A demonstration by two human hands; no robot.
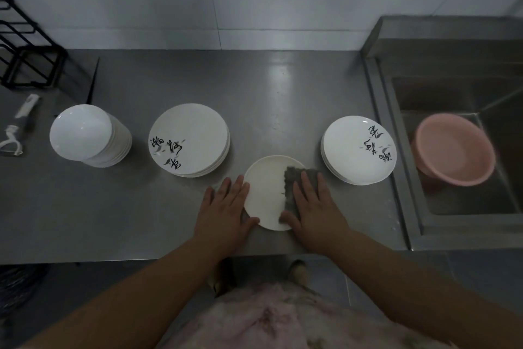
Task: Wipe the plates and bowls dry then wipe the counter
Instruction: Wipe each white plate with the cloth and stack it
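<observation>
A single white plate lies on the steel counter near its front edge. My right hand presses a grey cloth flat onto the plate's right half. My left hand rests on the counter against the plate's left rim, thumb at the rim, fingers spread. A stack of white plates with black brush lettering stands to the left, and another such stack to the right. A stack of white bowls sits upside down at the far left.
A steel sink is set in at the right, with a pink plastic basin inside. A black wire rack stands at the back left. A white peeler and a white tool lie at the left edge.
</observation>
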